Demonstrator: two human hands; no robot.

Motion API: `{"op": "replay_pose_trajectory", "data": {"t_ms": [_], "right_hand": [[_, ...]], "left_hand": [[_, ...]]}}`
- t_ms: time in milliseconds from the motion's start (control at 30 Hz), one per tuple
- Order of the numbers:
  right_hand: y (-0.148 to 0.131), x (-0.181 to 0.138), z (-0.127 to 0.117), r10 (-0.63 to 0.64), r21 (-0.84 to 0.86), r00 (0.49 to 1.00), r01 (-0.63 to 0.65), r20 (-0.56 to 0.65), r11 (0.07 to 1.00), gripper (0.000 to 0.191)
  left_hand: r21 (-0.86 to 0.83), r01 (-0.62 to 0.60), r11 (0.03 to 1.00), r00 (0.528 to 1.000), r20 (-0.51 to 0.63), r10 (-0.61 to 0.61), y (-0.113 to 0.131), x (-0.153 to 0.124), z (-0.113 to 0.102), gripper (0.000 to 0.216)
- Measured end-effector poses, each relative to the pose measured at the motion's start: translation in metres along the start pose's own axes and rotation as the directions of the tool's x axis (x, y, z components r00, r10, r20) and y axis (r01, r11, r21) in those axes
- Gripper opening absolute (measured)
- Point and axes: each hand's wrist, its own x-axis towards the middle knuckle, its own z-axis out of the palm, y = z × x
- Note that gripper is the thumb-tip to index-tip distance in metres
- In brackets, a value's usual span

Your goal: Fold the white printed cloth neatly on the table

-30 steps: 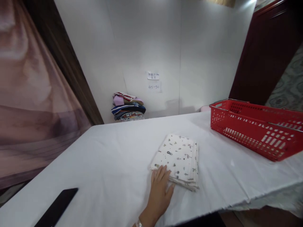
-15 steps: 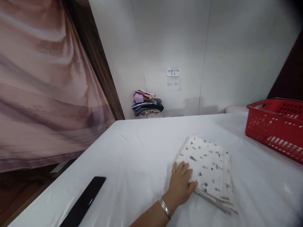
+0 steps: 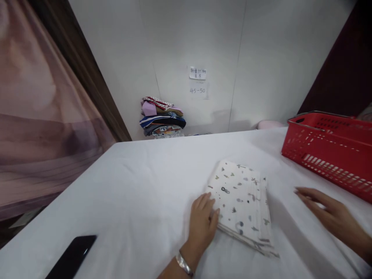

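Note:
A folded white cloth with small printed figures lies on the white table. My left hand rests with fingers stretched flat against the cloth's near left corner; a silver bracelet is on its wrist. My right hand hovers over the table to the right of the cloth, fingers extended and apart, holding nothing. It sits between the cloth and a red plastic basket.
A black phone lies at the table's near left edge. A stack of folded clothes stands at the far edge against the white wall, below a paper note. A pink curtain hangs at left.
My right hand has come into view at the right of the cloth. My left hand stays on the cloth's corner. The view has shifted a little.

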Motion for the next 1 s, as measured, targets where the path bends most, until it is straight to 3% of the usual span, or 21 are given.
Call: {"op": "replay_pose_trajectory", "data": {"t_ms": [100, 167, 267, 400, 533, 600, 733, 900, 1000], "right_hand": [[-0.008, 0.057, 0.049, -0.027, 0.012, 0.981, 0.025, 0.193, 1.000, 0.045], [-0.012, 0.090, 0.079, 0.015, -0.077, 0.952, 0.009, 0.305, 0.997, 0.052], [-0.011, 0.124, 0.109, 0.095, -0.204, 0.850, 0.014, 0.518, 0.979, 0.057], [0.000, 0.144, 0.122, 0.131, -0.316, 0.777, 0.091, 0.615, 0.944, 0.064], [0.001, 0.157, 0.122, 0.124, -0.295, 0.726, 0.112, 0.676, 0.949, 0.058], [-0.004, 0.163, 0.121, 0.092, -0.249, 0.739, 0.105, 0.668, 0.963, 0.052], [-0.018, 0.172, 0.124, -0.005, -0.150, 0.818, 0.111, 0.575, 0.982, 0.042], [-0.029, 0.170, 0.135, 0.014, -0.246, 0.833, 0.147, 0.552, 0.958, 0.041], [-0.042, 0.153, 0.130, -0.069, -0.208, 0.884, 0.183, 0.461, 0.961, 0.039]], "left_hand": [[-0.060, 0.170, 0.984, 0.985, -0.028, -0.172, -0.015, 0.000, 0.004, 0.038], [-0.120, 0.274, 0.954, 0.962, 0.012, -0.274, -0.021, 0.000, 0.003, 0.042], [-0.168, 0.366, 0.915, 0.930, 0.081, -0.358, -0.023, 0.001, 0.002, 0.045], [-0.165, 0.396, 0.903, 0.918, 0.087, -0.387, -0.025, 0.005, 0.003, 0.046], [-0.192, 0.392, 0.900, 0.920, 0.074, -0.385, -0.026, 0.009, 0.005, 0.044], [-0.226, 0.411, 0.883, 0.911, 0.065, -0.408, -0.023, 0.008, 0.004, 0.045], [-0.239, 0.446, 0.863, 0.893, 0.057, -0.446, -0.006, -0.002, 0.004, 0.048], [-0.149, 0.446, 0.883, 0.891, -0.024, -0.454, 0.007, -0.017, 0.008, 0.047], [-0.060, 0.410, 0.910, 0.910, -0.043, -0.413, 0.009, -0.019, 0.009, 0.043]]}}
